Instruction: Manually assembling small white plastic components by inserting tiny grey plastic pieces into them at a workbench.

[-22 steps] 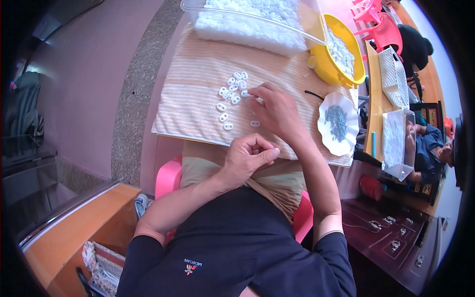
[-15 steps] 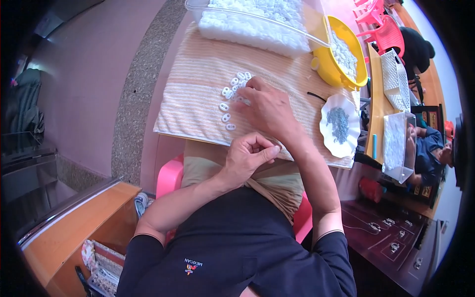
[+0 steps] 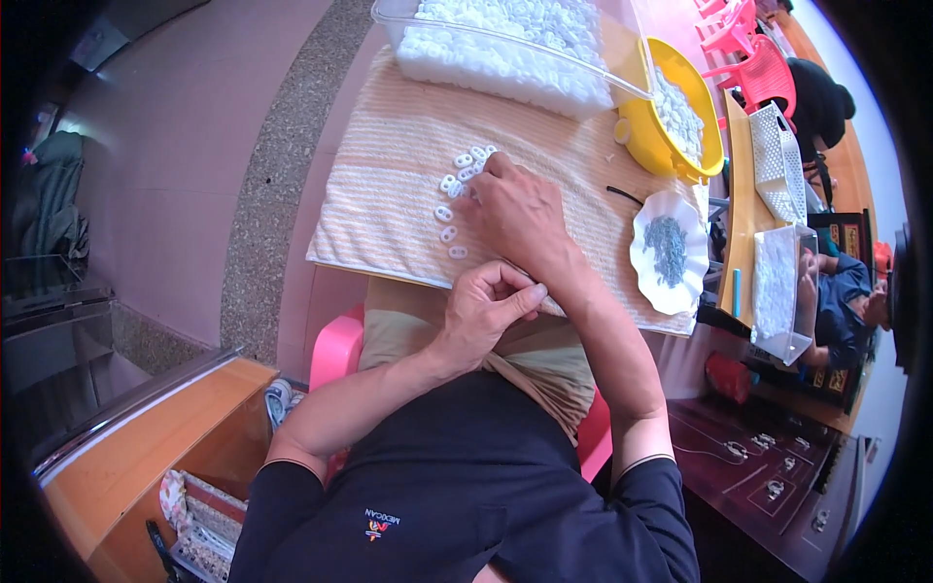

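Head view: the right hand (image 3: 515,209) lies palm down on a striped, ribbed cloth (image 3: 389,194) of pale orange and cream, its fingers curled over a loose cluster of small white ring-shaped plastic pieces (image 3: 457,185); the fingertips are hidden under the knuckles, so whether it pinches one cannot be told. The pieces lie scattered on the cloth at the hand's left edge, some touching it, a few trailing toward the cloth's near hem. The left hand (image 3: 486,306) sits at the near edge of the cloth, above the lap, fingers folded into a loose fist with the thumb laid across the forefinger; whatever is inside the curl is too small to make out. Beyond the cloth stands a clear, hard-walled rectangular tub (image 3: 603,29) heaped with the same white pieces. To its right a round yellow plastic bowl (image 3: 637,131) holds more of them. Nearer, by the right forearm, a white dish with a scalloped rim (image 3: 646,267) carries a small mound of grey, metallic-looking bits. A thin black stick (image 3: 624,194) lies on the cloth between bowl and dish. The seat is glossy pink plastic (image 3: 335,350). Farther right, another person in blue (image 3: 841,296) sits by a white perforated basket (image 3: 777,160)
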Action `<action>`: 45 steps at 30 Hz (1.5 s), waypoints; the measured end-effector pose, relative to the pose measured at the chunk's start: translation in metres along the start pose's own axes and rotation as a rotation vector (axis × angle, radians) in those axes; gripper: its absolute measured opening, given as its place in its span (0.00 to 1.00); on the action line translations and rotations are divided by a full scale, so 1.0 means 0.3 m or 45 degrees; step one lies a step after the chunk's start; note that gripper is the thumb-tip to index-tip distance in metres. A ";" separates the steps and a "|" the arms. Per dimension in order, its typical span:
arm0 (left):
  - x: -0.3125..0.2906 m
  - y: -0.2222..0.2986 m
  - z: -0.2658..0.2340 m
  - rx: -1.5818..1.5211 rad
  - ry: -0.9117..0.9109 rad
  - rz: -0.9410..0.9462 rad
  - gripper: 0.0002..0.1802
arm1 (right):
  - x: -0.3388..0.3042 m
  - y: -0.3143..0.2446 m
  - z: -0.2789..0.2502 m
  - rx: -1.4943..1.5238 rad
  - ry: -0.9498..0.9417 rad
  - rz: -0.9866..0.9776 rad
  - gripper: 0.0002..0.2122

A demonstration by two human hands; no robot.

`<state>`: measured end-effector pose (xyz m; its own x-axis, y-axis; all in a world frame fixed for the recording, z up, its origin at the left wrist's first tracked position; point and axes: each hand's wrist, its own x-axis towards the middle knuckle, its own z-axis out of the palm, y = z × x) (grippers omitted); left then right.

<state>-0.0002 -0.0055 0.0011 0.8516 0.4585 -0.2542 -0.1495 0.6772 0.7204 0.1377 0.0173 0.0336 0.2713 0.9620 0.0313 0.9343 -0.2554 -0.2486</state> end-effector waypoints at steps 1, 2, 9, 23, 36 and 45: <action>0.000 0.002 0.001 -0.004 0.007 -0.005 0.06 | -0.002 -0.002 -0.005 0.032 0.003 0.020 0.11; 0.000 0.003 0.002 -0.009 0.015 -0.009 0.06 | -0.002 -0.003 -0.006 0.032 0.005 0.020 0.11; 0.000 0.011 0.008 -0.025 0.017 -0.019 0.06 | -0.002 0.009 0.006 0.058 -0.011 -0.032 0.10; 0.021 0.027 0.000 -0.226 0.224 0.107 0.14 | -0.265 0.060 -0.089 1.142 0.071 0.222 0.06; 0.004 0.014 0.029 -0.185 0.035 0.076 0.04 | -0.412 0.074 -0.072 1.419 0.142 0.360 0.04; -0.006 0.016 0.032 -0.137 0.048 -0.014 0.06 | -0.557 0.226 -0.133 0.487 0.711 0.410 0.04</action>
<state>0.0023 -0.0085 0.0112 0.8340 0.4710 -0.2874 -0.1955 0.7393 0.6443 0.1648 -0.1647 0.0502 0.6902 0.6271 0.3612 0.6706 -0.3667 -0.6448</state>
